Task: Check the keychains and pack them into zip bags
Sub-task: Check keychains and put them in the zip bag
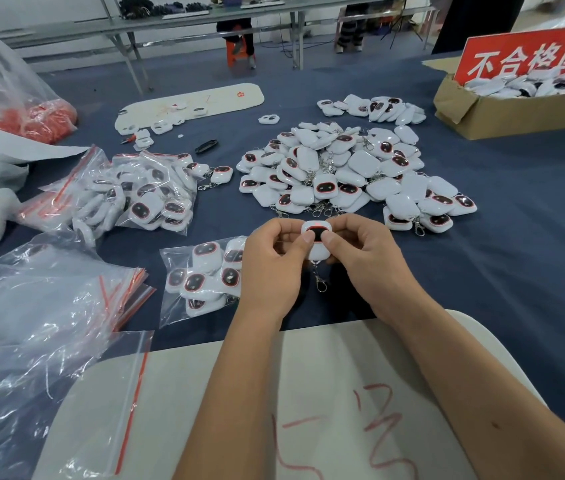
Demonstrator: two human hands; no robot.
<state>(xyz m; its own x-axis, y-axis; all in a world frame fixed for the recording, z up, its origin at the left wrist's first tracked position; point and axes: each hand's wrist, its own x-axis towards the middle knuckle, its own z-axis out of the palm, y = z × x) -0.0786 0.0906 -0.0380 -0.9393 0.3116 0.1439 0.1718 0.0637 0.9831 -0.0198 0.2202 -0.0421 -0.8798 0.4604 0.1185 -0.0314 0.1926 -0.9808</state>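
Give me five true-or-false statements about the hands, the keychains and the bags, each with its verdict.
1. Both hands, left and right, hold one keychain. True.
2. Its clasp hangs below it. True.
3. The loose pile sits in the box. False: it lies on the table.
4. The bag beside the left hand is empty. False: it holds keychains.
5. A red sign stands in the box. True.
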